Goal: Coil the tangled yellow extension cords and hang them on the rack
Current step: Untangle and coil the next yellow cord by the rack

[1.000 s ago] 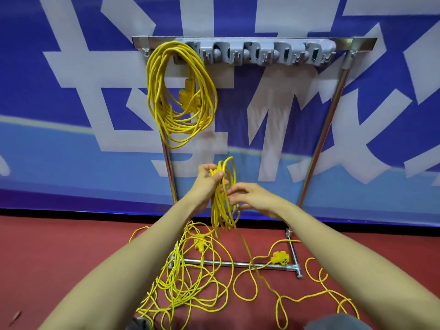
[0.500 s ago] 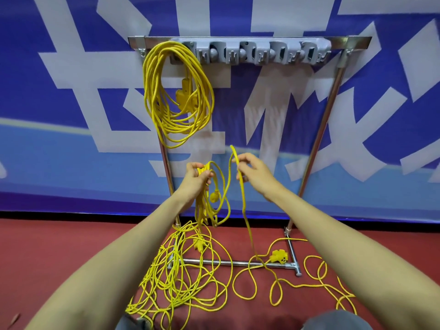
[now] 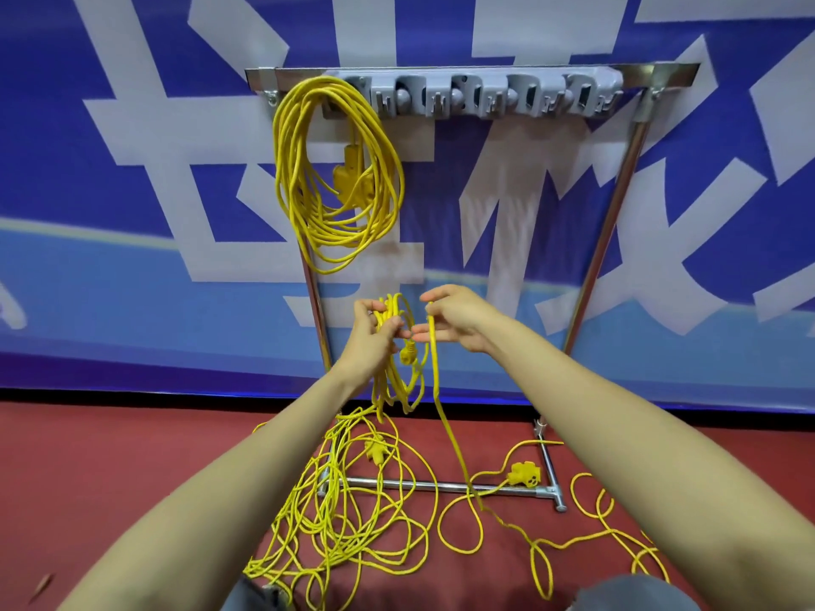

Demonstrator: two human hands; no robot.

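The left hand [image 3: 372, 335] grips a small coil [image 3: 394, 307] of yellow cord; the right hand [image 3: 461, 321], just right of it, pinches the free strand [image 3: 443, 416], which drops nearward to the floor tangle [image 3: 344, 513]; the next loop probably goes leftward; above and beyond, the rack [image 3: 494, 97] holds one finished coil [image 3: 335, 178].

You are showing two arms, filling the lower half of the view. Your left forearm [image 3: 220, 491] and right forearm [image 3: 639, 434] are lying bare along all their visible length. Your left hand [image 3: 370, 341] and right hand [image 3: 458, 321] are bare as well, down to the fingers [image 3: 445, 295]. Two patches of grey-blue cloth [image 3: 635, 595] are showing at the bottom edge, one beneath each arm. Too little is showing to tell which garment you are wearing.
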